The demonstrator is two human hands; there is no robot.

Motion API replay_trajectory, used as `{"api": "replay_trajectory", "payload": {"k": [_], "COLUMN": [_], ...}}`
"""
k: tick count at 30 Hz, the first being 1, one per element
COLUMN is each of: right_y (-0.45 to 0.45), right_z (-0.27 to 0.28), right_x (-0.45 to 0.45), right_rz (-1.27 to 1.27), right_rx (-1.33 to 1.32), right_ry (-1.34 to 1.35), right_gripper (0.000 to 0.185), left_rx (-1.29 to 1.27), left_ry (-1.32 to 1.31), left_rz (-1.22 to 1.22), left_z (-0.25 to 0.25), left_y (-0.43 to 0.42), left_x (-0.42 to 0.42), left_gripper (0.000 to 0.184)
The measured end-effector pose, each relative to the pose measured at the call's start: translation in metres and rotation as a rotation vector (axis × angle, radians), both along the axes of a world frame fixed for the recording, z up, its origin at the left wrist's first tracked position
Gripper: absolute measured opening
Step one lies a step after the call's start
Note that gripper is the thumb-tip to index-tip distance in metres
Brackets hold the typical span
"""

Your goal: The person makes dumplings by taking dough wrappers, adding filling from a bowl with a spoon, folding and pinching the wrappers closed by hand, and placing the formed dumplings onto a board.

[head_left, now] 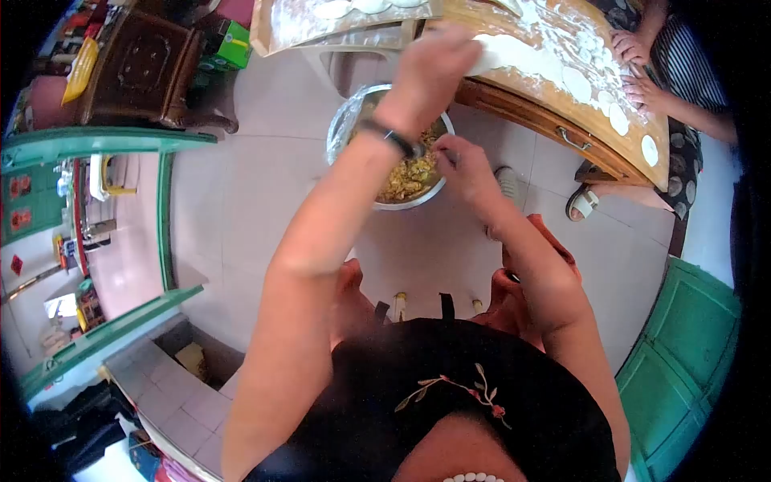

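My left hand [430, 76], smeared by motion, stretches over the bowl to the edge of the floured board. Its fingers close on a white dough wrapper [483, 63]. My right hand [470, 171] is beside the bowl's right rim, closed around a slim grey utensil [447, 155] whose kind I cannot make out. Beneath my hands stands a wide metal bowl [409, 203] with clear plastic over its left side. Chopped yellow-brown filling [405, 181] lies in it, partly hidden by my left forearm. More flat dough wrappers [575, 82] lie on the floured board [554, 40].
Another person's hands [638, 72] rest at the board's right end. A drawer with a metal handle [573, 139] is below it. A second floured tray [301, 32] holds dough pieces at upper left. A dark wooden chair [132, 64] and green door [683, 361] flank the tiled floor.
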State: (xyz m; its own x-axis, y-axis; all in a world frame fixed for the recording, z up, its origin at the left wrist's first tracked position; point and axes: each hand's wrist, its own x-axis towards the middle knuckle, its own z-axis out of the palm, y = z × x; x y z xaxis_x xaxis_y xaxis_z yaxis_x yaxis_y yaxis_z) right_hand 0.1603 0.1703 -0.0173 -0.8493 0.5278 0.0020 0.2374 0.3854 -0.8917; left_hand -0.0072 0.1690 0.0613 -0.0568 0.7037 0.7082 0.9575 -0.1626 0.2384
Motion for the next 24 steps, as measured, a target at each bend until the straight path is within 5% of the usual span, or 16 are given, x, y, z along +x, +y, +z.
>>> {"api": "replay_trajectory", "payload": {"k": [3,7,9,14,17,24], "right_y": [0.009,0.011,0.010,0.020,0.021,0.010], "right_z": [-0.015,-0.048,-0.055,-0.086,-0.101,-0.135], "right_x": [0.004,-0.001,-0.012,-0.034,-0.043,-0.047], "right_rz": [-0.026,-0.044,-0.041,-0.133,-0.185,-0.335], "right_rx": [0.027,0.133,0.199,0.301,0.065,-0.491], "right_ry": [0.011,0.104,0.140,0.221,0.003,0.153], "right_gripper": [0.015,0.020,0.021,0.022,0.020,0.028], "left_rx": [0.164,0.313,0.395,0.287,0.190,0.311], "left_ry": [-0.119,-1.659,-1.953,-2.168,-2.173,-2.139], "left_rz": [0.320,0.367,0.307,0.213,0.115,0.078], "left_z": [0.010,-0.036,-0.055,-0.065,-0.061,-0.066], "left_y": [-0.094,-0.186,-0.205,-0.209,-0.207,-0.211], "left_x": [-0.009,0.009,0.020,0.031,0.019,-0.013], "left_gripper": [0.026,0.023,0.028,0.035,0.036,0.033]}}
